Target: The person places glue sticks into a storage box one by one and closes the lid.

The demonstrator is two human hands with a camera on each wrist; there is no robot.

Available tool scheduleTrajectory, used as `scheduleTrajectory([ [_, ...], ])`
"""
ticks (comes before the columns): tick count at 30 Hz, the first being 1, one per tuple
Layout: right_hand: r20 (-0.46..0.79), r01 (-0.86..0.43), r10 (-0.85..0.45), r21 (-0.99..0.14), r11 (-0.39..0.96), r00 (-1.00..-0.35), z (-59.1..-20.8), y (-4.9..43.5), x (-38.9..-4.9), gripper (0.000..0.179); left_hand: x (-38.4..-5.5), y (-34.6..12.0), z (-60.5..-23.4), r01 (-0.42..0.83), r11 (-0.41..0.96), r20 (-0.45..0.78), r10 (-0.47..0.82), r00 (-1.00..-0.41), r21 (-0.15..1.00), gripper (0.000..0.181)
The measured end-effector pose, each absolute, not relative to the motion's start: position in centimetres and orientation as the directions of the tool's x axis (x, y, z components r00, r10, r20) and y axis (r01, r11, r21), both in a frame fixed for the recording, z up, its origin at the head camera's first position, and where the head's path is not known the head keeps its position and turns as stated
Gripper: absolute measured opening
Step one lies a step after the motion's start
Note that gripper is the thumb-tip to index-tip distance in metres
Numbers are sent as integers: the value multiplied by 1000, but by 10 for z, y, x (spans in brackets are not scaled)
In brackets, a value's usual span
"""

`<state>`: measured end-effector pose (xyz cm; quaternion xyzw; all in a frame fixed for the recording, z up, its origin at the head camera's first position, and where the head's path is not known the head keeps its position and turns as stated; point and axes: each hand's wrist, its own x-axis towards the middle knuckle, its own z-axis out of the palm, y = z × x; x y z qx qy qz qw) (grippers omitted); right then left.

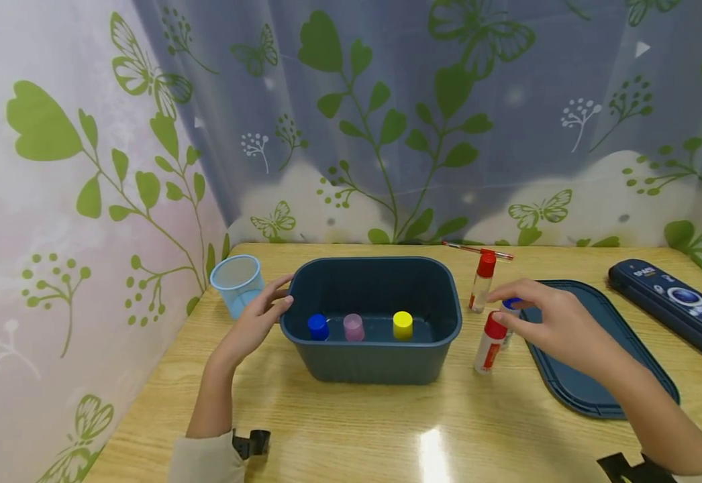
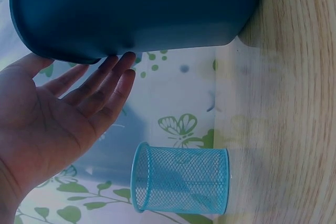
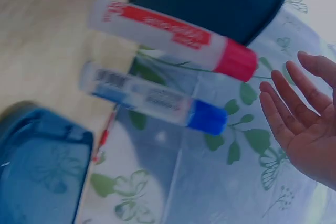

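Note:
My left hand [image 1: 260,318] rests its fingertips on the left rim of a dark blue plastic bin [image 1: 375,362]; in the left wrist view its fingers are extended against the wall. Inside the bin show a blue cap [image 1: 318,327], a pinkish-purple cap [image 1: 354,327] and a yellow cap [image 1: 403,325]; whatever is below them is hidden. My right hand [image 1: 559,325] hovers, fingers apart, by a red-capped glue bottle [image 1: 488,345] standing upright. In the right wrist view a gap separates the hand from that bottle and the blue-capped bottle [image 3: 152,100]. Another red-capped bottle [image 1: 481,285] stands farther back.
A light blue mesh pen cup [image 1: 245,295] stands left of the bin. On the right lie a dark blue lid [image 1: 592,362] and a navy pencil case [image 1: 680,308]. A red pen [image 1: 478,250] lies at the back by the patterned curtain [image 1: 375,168].

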<state>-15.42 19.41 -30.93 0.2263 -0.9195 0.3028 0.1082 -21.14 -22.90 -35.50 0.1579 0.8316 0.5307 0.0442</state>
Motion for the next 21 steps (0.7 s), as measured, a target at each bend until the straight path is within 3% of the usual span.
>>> scheduleTrajectory([
  [21, 310, -396, -250, -655, 643, -917, -361, 195, -156, 33, -212, -228, -355, 208, 389, 87, 307, -948, 898, 53],
])
